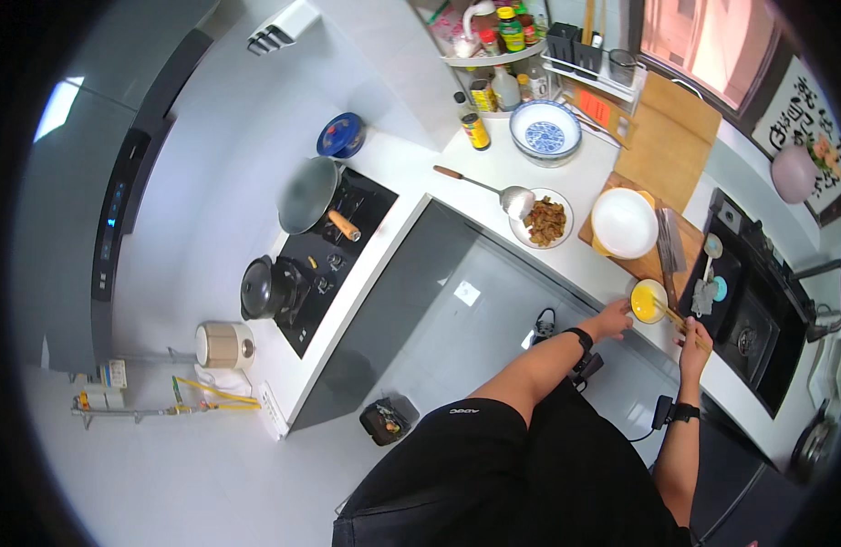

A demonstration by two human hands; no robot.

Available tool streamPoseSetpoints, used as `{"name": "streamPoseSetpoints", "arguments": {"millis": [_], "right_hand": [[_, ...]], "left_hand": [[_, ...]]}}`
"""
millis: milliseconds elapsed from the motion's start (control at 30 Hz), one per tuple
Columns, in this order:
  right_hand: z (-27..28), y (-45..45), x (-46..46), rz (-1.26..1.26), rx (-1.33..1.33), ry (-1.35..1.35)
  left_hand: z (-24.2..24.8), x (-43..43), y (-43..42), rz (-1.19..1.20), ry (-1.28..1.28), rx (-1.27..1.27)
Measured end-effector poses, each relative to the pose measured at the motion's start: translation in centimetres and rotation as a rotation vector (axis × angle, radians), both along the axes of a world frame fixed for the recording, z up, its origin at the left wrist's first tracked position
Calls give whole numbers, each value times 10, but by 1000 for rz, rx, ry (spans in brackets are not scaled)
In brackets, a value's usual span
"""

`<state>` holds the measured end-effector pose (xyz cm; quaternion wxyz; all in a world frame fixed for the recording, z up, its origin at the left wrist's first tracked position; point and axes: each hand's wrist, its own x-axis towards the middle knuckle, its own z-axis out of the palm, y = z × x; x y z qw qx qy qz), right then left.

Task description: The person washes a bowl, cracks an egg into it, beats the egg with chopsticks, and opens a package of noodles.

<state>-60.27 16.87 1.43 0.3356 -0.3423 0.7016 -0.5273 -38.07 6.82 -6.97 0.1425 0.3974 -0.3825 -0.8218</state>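
A small bowl of yellow beaten egg [645, 302] stands at the counter's front edge. My left hand [612, 319] has its fingers on the bowl's near left rim. In my right hand [695, 344] is a pair of wooden chopsticks [673, 317], their tips in the egg. Behind the bowl a cleaver [669, 249] lies on a wooden cutting board [691, 241], beside a white bowl with yellow handles [624, 223]. To the left, a plate of cooked brown food [548, 222] has the head of a metal ladle [515, 201] over its rim.
A black sink [756, 328] lies right of the board. Farther back stand a blue-patterned bowl [545, 131] and a yellow-labelled bottle [475, 132]. On the left, a wok [310, 196] and a lidded black pot [264, 287] sit on the gas hob [357, 205]. A bin [385, 420] stands on the floor.
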Motion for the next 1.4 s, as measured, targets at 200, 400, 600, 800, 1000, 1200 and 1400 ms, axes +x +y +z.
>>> {"name": "streamPoseSetpoints", "arguments": {"millis": [200,400,600,800,1000,1200,1400], "right_hand": [[6,-13,0,-10,-11,13],[4,-5,-3,73,62,22],[-3,13,-8,-11,81,-15],[9,7,3,24,101,95],[-2,-5,15,-8,9,-144],[10,5,17,-81,-6,-100],[20,6,16,-46,-68,92]], "left_hand": [[9,1,-3,-65,-29,50],[11,-7,6,-14,-35,-3],[14,-11,3,-128,-48,11],[21,-2,-3,-107,-63,61],[21,10,-9,-73,-97,78],[21,3,-3,-74,-103,92],[21,4,0,-85,-104,108]]}}
